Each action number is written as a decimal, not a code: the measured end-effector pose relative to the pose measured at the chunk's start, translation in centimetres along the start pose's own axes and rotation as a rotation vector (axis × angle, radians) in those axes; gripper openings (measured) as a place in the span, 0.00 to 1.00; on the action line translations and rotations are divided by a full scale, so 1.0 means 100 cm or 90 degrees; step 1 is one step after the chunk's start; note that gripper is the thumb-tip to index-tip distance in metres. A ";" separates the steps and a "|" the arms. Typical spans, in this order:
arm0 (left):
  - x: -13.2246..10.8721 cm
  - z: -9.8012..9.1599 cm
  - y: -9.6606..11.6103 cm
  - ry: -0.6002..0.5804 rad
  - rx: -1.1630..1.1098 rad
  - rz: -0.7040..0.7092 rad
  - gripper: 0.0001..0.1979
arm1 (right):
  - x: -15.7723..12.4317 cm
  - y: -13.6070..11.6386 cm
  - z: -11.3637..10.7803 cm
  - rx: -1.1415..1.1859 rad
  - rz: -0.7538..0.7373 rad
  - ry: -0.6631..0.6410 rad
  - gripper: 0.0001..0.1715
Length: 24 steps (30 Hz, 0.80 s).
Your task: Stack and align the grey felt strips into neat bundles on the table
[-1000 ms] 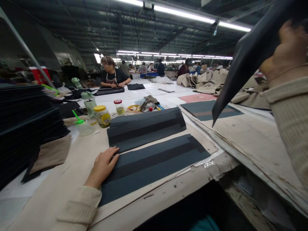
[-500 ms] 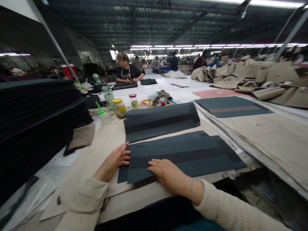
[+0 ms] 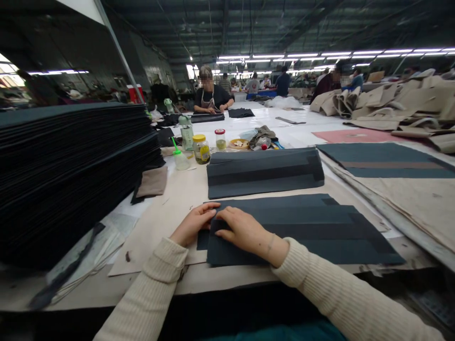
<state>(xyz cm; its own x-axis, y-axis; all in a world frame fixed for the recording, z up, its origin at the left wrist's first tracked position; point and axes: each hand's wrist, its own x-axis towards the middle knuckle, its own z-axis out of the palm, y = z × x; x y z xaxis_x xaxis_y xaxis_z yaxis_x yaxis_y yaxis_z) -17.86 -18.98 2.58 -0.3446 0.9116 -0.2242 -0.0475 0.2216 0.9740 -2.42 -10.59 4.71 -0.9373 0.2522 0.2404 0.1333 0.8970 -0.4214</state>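
Two dark grey fabric panels (image 3: 302,232) lie stacked in front of me on brown paper (image 3: 174,203), the upper one shifted right. My left hand (image 3: 194,225) rests at their left end, fingers curled over the edge. My right hand (image 3: 245,232) lies on the upper panel near its left end, fingers bent and pressing down. Neither hand lifts anything. A second pile of the same panels (image 3: 265,171) sits just beyond.
A tall stack of dark sheets (image 3: 67,170) fills the left. Jars and bottles (image 3: 201,148) stand behind the far pile. Another panel (image 3: 384,158) lies at the right on brown paper. Beige fabric heaps (image 3: 398,106) are at the back right. Other people work at the far end.
One second ago my right hand held a dark panel up at the right; it has since laid it on the near panel. Both hands have drawn together at the panels' left end.
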 end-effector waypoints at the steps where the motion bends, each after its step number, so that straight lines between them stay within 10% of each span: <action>1: 0.000 0.000 0.000 -0.002 -0.013 0.003 0.21 | 0.003 0.000 0.006 0.012 0.003 0.015 0.19; 12: 0.001 0.002 -0.001 -0.028 -0.007 0.023 0.20 | 0.004 0.011 0.016 0.174 -0.046 0.081 0.05; 24: 0.007 0.008 -0.014 0.047 0.414 0.259 0.12 | -0.011 0.017 0.014 0.101 -0.100 -0.027 0.05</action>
<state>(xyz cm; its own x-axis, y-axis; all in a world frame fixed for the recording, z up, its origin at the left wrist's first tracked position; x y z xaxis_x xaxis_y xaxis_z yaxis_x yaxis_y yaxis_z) -17.25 -18.38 0.98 -0.2800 0.9444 0.1722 0.6489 0.0540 0.7590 -1.57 -9.89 2.54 -0.9556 0.0949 0.2788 -0.0651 0.8552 -0.5142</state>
